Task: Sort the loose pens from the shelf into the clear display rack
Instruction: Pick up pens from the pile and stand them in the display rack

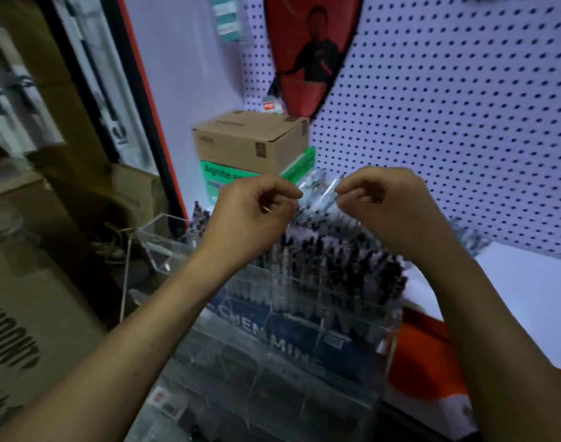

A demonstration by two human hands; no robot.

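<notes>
The clear display rack [272, 355] stands on the shelf in front of me, its back rows packed with dark-capped pens [342, 260]. Above those rows I hold a blurred bundle of clear pens [319, 189] between both hands. My left hand [256, 208] pinches the bundle's left end with curled fingers. At the right end my right hand [384, 202] pinches it the same way. The front compartments of the rack look dark; what lies in them I cannot make out.
A brown carton [250, 141] sits on a green box [228, 177] behind the rack, against a white pegboard [448, 122]. A few more clear pens [470, 240] lie on the white shelf [527, 291] at right. Cardboard boxes [27, 298] stand at left.
</notes>
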